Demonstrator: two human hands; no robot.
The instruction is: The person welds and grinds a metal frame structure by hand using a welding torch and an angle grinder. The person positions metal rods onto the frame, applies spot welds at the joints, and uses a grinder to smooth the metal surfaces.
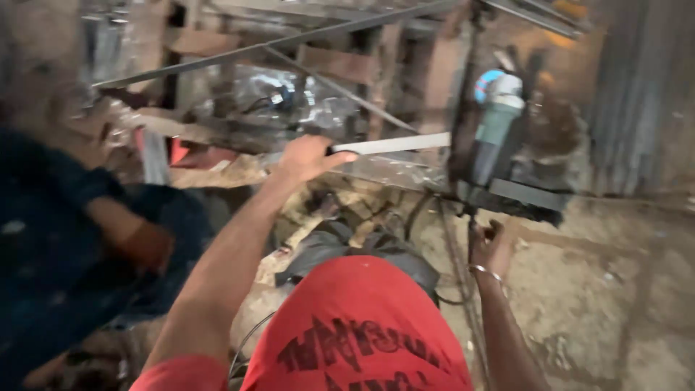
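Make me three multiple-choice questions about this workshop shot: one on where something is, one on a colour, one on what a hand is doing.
1. Where is the angle grinder?
A. right of the flat metal bar
B. on the floor
C. in the left hand

2. What colour is the wearer's shirt?
A. green
B. white
C. red

3. What is the left hand doing?
A. hanging open
B. gripping the flat metal bar
C. resting on the shirt

Answers:
1 A, the grinder stands past the bar's right end.
2 C, the shirt is red with dark print.
3 B, its fingers wrap the bar's near end.
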